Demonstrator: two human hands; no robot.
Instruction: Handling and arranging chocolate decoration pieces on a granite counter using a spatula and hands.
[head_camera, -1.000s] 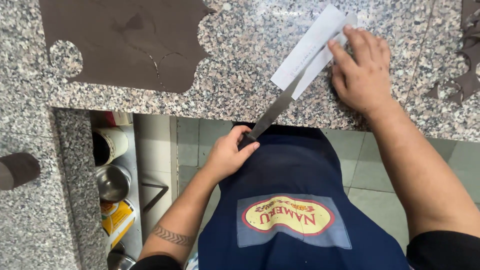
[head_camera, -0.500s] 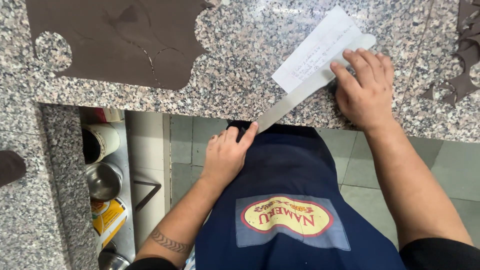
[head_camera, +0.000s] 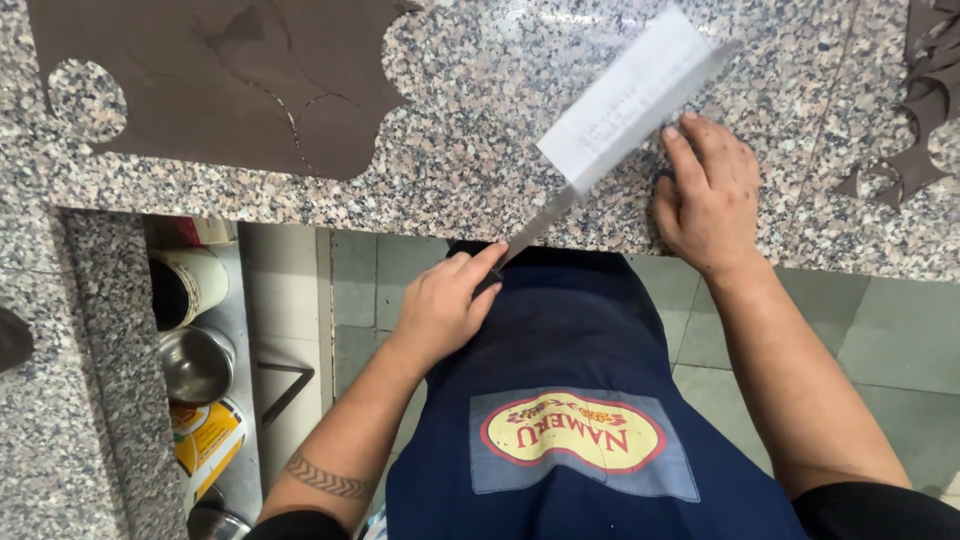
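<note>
Knife (head_camera: 545, 222) in left hand (head_camera: 445, 300) overhangs counter edge (head_camera: 400, 205), under paper (head_camera: 630, 95).

Knife (head_camera: 590, 180) lies across the surface (head_camera: 480, 120) edge — right hand (head_camera: 710, 195) flat just beside it, left hand (head_camera: 445, 305) at the handle below the edge. Cut sheet (head_camera: 220, 80) far left; cans (head_camera: 190, 330) on a shelf underneath.

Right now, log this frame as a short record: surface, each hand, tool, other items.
surface: speckled granite counter
left hand: grips the knife handle at the counter edge
right hand: flat on the counter, fingertips against the paper
knife: long blade angled up and right, running under the white paper
dark sheet: brown, with round cut-outs, lying flat at upper left
scraps: brown pieces at right edge
below counter: metal cans on a shelf
</note>
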